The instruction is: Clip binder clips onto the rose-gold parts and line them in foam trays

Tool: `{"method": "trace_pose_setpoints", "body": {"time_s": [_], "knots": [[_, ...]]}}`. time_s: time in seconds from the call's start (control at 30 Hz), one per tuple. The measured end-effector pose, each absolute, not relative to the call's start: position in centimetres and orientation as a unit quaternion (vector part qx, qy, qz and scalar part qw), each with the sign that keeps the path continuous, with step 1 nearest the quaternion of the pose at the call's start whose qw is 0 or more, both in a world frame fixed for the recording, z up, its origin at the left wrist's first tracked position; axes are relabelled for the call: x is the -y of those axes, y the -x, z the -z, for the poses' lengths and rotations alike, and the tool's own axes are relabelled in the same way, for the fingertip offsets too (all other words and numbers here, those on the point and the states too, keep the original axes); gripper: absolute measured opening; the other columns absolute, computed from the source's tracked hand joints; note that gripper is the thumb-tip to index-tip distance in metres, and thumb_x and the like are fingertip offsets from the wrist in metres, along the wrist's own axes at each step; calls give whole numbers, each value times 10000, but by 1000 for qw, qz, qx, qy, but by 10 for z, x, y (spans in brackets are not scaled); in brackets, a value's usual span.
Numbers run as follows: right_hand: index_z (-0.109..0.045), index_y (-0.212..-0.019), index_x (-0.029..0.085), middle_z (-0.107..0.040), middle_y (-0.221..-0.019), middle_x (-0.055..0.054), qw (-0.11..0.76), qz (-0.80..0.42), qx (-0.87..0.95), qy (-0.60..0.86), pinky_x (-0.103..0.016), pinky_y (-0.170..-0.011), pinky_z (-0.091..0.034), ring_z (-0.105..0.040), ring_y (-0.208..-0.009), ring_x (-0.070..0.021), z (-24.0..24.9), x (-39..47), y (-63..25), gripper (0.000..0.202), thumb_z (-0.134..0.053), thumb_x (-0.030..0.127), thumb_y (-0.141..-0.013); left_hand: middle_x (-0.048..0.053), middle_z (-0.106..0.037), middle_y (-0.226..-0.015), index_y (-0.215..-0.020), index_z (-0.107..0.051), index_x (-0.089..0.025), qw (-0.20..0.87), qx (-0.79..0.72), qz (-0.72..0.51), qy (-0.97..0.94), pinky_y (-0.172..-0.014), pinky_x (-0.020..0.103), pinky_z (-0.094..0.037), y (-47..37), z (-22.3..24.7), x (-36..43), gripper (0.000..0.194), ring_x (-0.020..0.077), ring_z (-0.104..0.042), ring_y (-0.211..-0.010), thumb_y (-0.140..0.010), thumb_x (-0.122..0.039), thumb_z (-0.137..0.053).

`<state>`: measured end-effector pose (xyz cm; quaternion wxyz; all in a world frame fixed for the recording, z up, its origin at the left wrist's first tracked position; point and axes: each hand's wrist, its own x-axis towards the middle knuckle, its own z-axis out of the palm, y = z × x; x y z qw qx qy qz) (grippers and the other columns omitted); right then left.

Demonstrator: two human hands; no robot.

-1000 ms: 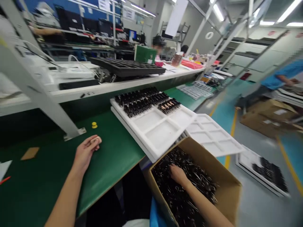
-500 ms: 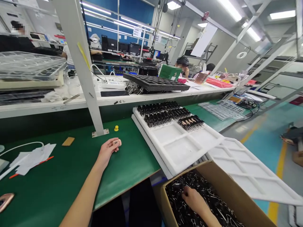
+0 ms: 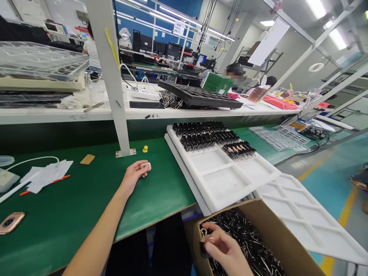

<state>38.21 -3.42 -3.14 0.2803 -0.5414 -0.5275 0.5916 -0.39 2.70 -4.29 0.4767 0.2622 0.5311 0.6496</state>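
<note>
My left hand [image 3: 133, 175] is closed on a small rose-gold housing with rounded corners [image 3: 147, 166], held just over the green mat [image 3: 161, 191]. A similar, larger-looking rose-gold piece with a dark round centre [image 3: 12, 222] lies at the mat's left edge. My right hand [image 3: 222, 245] is at the near side of a cardboard box [image 3: 277, 222], with fingers curled around a black binder clip [image 3: 204, 249] that they partly hide. Many loose black binder clips [image 3: 247, 234] with metal handles fill the box below it.
A white foam tray [image 3: 224, 182] carries rows of clips, some gripping rose-gold pieces [image 3: 237, 148]. Another white tray [image 3: 304, 209] lies to its right. A yellow knob [image 3: 145, 148], a tan block [image 3: 87, 159] and white papers [image 3: 48, 176] are on the mat. A shelf post [image 3: 122, 130] stands at the back.
My right hand has come up from among the clips toward the box's left wall, now with a clip in its fingers. My left hand still holds the housing. The view has shifted slightly.
</note>
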Motion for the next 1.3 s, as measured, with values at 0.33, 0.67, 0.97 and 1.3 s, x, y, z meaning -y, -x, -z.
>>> {"method": "trace_pose_setpoints", "body": {"time_s": [0.33, 0.67, 0.97, 1.3], "knots": [[-608, -609, 223, -740, -873, -48, 290, -696, 568, 330, -387, -919, -491, -685, -967, -248, 9, -2, -206, 331, -894, 386, -635, 105, -761, -899, -1066, -746, -123, 463, -512, -680, -247, -596, 268, -430, 4, 48, -24, 575, 125, -583, -616, -590, -372, -951], [-649, -790, 189, -759, -947, -39, 370, -693, 531, 319, -257, -615, -449, -609, -672, -117, 39, -99, -167, 314, -858, 403, -694, 131, -778, -959, -1031, -780, -129, 456, -504, -693, -241, -630, 281, -463, 5, 49, -22, 517, 147, -631, -667, -633, -422, -933], [-645, -1065, 187, -759, -1005, -53, 369, -753, 455, 300, -262, -585, -568, -755, -666, -186, 59, -114, -173, 568, -925, 385, -612, 119, -780, -942, -1019, -787, -135, 447, -510, -690, -254, -611, 262, -446, 4, 51, -23, 483, 151, -644, -675, -647, -406, -930], [-676, -813, 158, -663, -669, 10, 469, -683, 430, 357, -225, -489, -541, -652, -579, -129, 65, -113, -147, 407, -881, 466, -644, 118, -781, -930, -1017, -777, -119, 449, -505, -700, -231, -649, 256, -480, 1, 48, -23, 502, 183, -695, -769, -626, -385, -944]]}}
